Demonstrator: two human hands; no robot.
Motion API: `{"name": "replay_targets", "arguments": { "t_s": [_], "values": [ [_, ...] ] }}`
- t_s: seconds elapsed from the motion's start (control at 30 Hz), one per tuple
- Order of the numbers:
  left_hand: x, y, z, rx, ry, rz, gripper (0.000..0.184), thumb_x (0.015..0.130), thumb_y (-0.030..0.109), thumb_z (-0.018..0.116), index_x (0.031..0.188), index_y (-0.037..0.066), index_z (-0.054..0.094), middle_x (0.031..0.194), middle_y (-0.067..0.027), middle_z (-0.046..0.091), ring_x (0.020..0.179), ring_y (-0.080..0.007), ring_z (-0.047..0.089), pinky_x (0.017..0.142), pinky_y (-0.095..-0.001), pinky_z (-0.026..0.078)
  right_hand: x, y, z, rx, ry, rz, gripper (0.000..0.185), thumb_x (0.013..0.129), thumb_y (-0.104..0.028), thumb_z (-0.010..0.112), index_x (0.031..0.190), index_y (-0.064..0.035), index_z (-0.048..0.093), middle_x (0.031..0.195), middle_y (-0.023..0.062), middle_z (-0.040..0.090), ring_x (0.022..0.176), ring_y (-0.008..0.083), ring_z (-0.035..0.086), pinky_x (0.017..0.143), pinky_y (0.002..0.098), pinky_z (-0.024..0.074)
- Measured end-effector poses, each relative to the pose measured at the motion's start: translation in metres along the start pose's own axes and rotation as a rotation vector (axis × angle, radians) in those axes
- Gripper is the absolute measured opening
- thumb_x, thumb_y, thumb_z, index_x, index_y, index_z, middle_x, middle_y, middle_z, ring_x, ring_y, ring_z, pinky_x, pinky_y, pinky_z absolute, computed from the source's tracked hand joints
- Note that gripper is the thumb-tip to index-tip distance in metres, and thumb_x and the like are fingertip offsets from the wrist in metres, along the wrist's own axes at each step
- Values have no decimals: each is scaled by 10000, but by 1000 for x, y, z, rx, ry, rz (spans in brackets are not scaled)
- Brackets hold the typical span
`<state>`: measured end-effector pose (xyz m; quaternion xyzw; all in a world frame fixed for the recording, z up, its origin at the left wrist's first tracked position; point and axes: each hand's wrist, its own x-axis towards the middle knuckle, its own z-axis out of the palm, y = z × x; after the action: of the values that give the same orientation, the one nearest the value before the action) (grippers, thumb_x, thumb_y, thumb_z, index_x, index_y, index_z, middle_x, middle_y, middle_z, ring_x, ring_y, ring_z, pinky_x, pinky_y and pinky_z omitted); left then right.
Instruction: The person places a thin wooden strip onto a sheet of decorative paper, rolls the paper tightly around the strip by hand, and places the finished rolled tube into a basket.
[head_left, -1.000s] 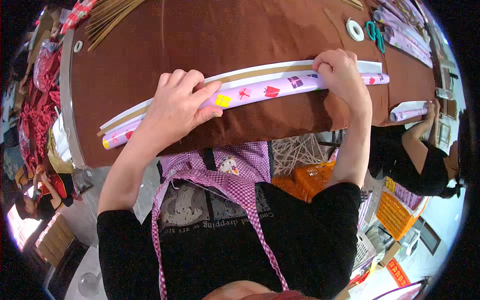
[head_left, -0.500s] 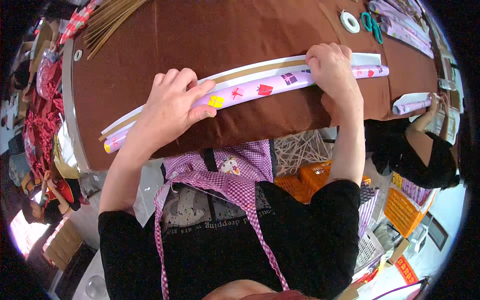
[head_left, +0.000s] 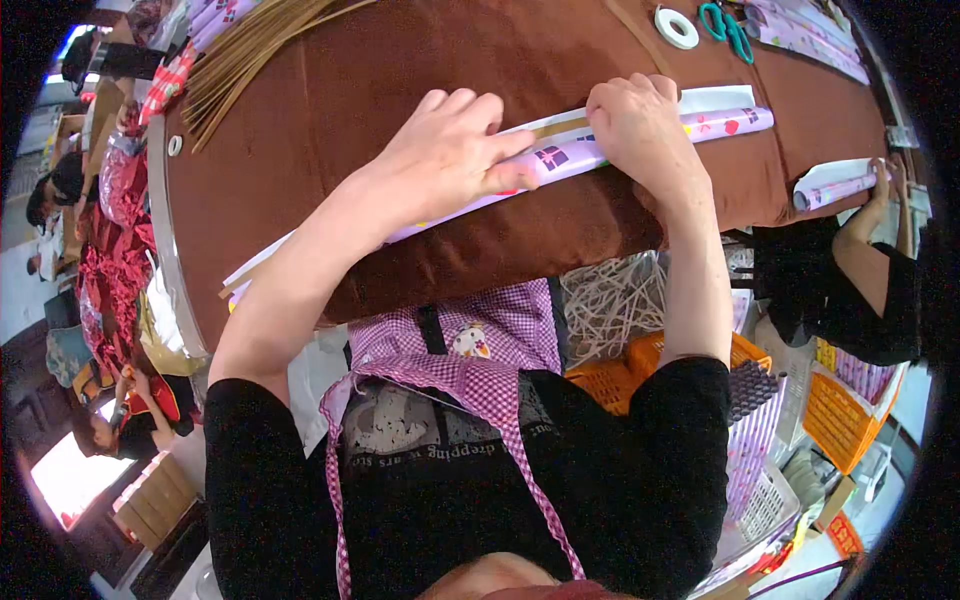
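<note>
A roll of lilac wrapping paper (head_left: 560, 157), printed with coloured gift shapes, lies slantwise along the front of the brown cloth-covered table. Behind the rolled part, its white loose edge (head_left: 715, 100) shows, with a brown strip (head_left: 562, 128) running along it. My left hand (head_left: 455, 150) grips the roll near its middle, thumb in front and fingers behind. Close to its right, my right hand (head_left: 640, 128) is curled over the same roll, its fingertips partly hidden. My left forearm covers much of the roll's left part.
Thin brown sticks (head_left: 250, 60) lie at the back left. White tape (head_left: 677, 28) and teal scissors (head_left: 727, 32) are at the back right, near more lilac rolls (head_left: 805, 40). At the right, a co-worker's hands (head_left: 885, 185) hold another roll (head_left: 835, 187). Orange crates (head_left: 845, 420) stand below.
My left hand has slid right along the roll, closer to my right hand. My right hand stays on the roll in nearly the same place. The view has shifted slightly.
</note>
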<state>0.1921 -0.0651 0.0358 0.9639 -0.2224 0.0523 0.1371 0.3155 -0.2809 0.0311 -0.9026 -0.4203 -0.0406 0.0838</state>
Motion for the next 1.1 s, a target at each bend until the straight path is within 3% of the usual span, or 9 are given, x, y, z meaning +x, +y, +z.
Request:
{"name": "replay_targets", "arguments": {
  "t_s": [0.27,0.37,0.43,0.57,0.97,1.1],
  "values": [
    [22,7,4,37,-13,18,517,934,583,512,1097,137,718,949,-94,574,946,-270,553,847,-410,417,-1,1,8,6,71,-13,187,857,-118,548,786,-52,709,824,106,698,882,292,615,926,430,407],
    [-5,26,-3,39,73,-7,454,900,488,624,1133,103,686,961,-95,577,932,-272,561,836,-404,420,-1,5,8,-4,58,-12,191,856,-126,549,777,-53,707,817,106,700,879,294,616,916,429,410],
    [-27,34,-6,-5,86,-105,446,832,341,738,1157,52,638,980,-102,582,923,-284,567,819,-405,422,-2,7,9,-3,76,-11,193,856,-127,546,775,-56,706,815,108,700,873,298,619,908,432,413],
    [-50,40,-5,5,114,-165,449,793,214,772,1160,15,607,996,-116,584,931,-295,566,813,-413,422,-1,-1,10,-49,83,-23,194,854,-129,542,759,-67,699,809,110,699,857,305,630,891,443,422],
    [-162,17,-43,54,51,-405,358,788,108,724,1124,34,626,1010,-120,569,953,-324,538,819,-436,400,5,-135,27,20,153,-108,157,789,-122,564,743,-52,697,761,122,689,810,297,638,861,447,427],
    [-186,15,-50,62,58,-465,412,778,138,747,1155,25,628,1132,-133,581,1068,-333,536,876,-432,405,7,-163,29,50,146,-112,150,781,-119,565,733,-53,691,766,131,688,803,295,634,861,445,422]
  ]
}}
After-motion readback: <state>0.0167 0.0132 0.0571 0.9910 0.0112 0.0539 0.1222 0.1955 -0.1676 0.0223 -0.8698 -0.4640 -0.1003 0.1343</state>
